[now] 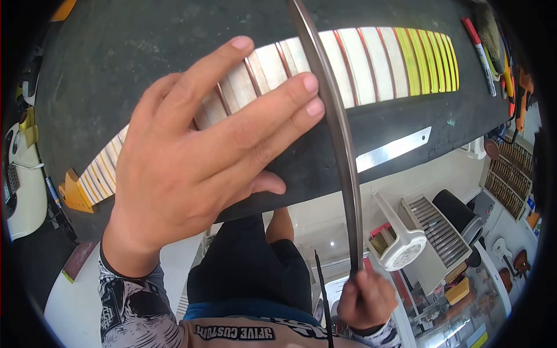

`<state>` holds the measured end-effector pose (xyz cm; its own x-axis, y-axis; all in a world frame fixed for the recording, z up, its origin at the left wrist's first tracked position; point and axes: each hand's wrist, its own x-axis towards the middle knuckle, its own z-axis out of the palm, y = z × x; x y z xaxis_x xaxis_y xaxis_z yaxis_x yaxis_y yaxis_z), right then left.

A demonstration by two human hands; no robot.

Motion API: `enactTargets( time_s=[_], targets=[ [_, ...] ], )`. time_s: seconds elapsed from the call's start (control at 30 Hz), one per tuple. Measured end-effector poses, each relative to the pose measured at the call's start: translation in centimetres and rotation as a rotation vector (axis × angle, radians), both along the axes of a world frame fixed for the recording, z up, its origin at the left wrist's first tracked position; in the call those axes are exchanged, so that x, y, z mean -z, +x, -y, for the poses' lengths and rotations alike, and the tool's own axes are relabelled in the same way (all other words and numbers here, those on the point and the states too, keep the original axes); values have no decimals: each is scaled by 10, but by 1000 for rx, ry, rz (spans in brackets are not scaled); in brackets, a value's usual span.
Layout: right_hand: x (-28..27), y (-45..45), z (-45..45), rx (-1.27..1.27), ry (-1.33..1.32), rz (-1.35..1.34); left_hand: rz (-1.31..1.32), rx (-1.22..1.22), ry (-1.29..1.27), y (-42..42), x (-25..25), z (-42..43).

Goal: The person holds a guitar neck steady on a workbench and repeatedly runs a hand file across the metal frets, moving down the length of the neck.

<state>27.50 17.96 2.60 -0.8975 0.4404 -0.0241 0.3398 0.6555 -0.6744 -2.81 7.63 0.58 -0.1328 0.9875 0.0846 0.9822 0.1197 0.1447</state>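
A guitar neck point(371, 66) lies across the dark work surface, its fretboard covered with whitish strips between the metal frets and yellow strips at the right end. Across it runs a long, narrow grey metal file point(339, 124), pointing toward my body. My right hand point(369, 298) is closed around the near end of the file. Spread over the fretboard, my left hand point(197, 139) has its fingers stretched out, with two fingertips against the file's left side. That hand hides part of the neck.
A flat metal strip point(394, 149) lies near the front edge of the black work surface point(232, 20). A red-capped marker point(478, 55) rests at the right, beside other tools. A cream guitar body point(26, 188) is at the left. Below right stands a white stool point(400, 243).
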Motion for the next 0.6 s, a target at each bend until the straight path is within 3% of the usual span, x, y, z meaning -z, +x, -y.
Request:
enactTargets(
  time_s=[0.17,0.4,0.6],
  targets=[
    [7,-71,-14,17,-52,-41,-10,6,0,0,0,0],
    [-11,57,19,-4,9,98,-4,-1,-4,0,0,1],
    [-7,40,15,18,-61,39,-18,8,-5,1,0,0]
  ],
)
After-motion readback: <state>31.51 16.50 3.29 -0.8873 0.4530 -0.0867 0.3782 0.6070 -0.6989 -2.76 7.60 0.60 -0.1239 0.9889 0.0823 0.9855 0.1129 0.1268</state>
